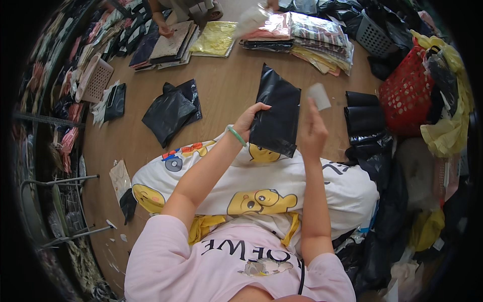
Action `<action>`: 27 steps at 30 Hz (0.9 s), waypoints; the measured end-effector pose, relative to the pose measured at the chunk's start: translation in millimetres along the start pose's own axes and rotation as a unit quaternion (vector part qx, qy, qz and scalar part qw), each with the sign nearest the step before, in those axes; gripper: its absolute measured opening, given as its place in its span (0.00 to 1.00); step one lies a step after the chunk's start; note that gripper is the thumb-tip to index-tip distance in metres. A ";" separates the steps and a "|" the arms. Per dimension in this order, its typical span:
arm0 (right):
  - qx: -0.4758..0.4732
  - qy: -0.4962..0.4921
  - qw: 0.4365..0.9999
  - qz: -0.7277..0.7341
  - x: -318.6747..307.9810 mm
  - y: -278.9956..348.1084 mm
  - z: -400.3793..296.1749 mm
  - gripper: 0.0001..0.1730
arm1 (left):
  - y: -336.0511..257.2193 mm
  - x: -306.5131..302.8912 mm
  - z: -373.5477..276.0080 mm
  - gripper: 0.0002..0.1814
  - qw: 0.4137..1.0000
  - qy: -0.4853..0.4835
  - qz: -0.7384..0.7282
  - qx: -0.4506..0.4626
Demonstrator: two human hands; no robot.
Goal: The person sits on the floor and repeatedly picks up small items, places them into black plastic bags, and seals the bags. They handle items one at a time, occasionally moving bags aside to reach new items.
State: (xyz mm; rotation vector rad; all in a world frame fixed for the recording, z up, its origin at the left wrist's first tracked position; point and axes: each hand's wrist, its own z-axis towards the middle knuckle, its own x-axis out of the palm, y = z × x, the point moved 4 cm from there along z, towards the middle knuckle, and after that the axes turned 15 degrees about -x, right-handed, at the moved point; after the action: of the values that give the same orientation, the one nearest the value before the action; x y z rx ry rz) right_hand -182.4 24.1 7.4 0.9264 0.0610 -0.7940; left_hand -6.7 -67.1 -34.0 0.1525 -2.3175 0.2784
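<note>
My left hand (249, 120), with a green bangle at the wrist, grips the left side of a black plastic mailing bag (277, 109), thumb on top. The bag is held tilted above my lap. Just right of it is my right hand (314, 130), blurred, with fingers pointing away from me. A small white slip (319, 96) lies or hangs at its fingertips; whether the fingers hold it cannot be told. On the floor to the left rests another black plastic bag (169, 113), partly over a flat dark package (190, 96).
Stacks of clear-wrapped folded garments (317, 34) stand at the far side, near another person's hand (165, 30). Folded black bags (364, 117) and a red perforated basket (407, 90) are at right. Full shelves (49, 117) and a pink basket (96, 77) line the left.
</note>
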 end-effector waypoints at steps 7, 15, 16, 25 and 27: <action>-0.016 0.218 0.965 0.147 44.5 19.0 -17.3 0.29 | 24.5 5.4 -14.0 0.13 0.995 0.086 -0.031 0.031; 0.136 0.374 0.809 0.434 35.5 43.2 -39.5 0.53 | 33.7 0.5 -22.8 0.14 0.992 0.033 -0.068 0.097; 0.184 0.350 0.759 0.517 37.3 42.6 -35.5 0.58 | 36.6 5.2 -24.0 0.11 0.986 0.017 -0.081 0.143; 0.331 0.110 0.745 0.568 67.6 9.5 -13.2 0.42 | 55.5 56.1 -51.9 0.12 0.939 -0.017 0.112 0.323; 0.272 -0.001 0.722 0.636 73.1 29.4 -21.8 0.38 | 51.4 66.6 -57.7 0.17 0.902 -0.005 0.182 0.393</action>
State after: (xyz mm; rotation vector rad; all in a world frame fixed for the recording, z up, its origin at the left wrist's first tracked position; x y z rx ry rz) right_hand -104.9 7.4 -13.0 1.2307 -0.7942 0.5404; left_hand -22.2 -4.7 45.2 0.1118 -2.0982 1.3974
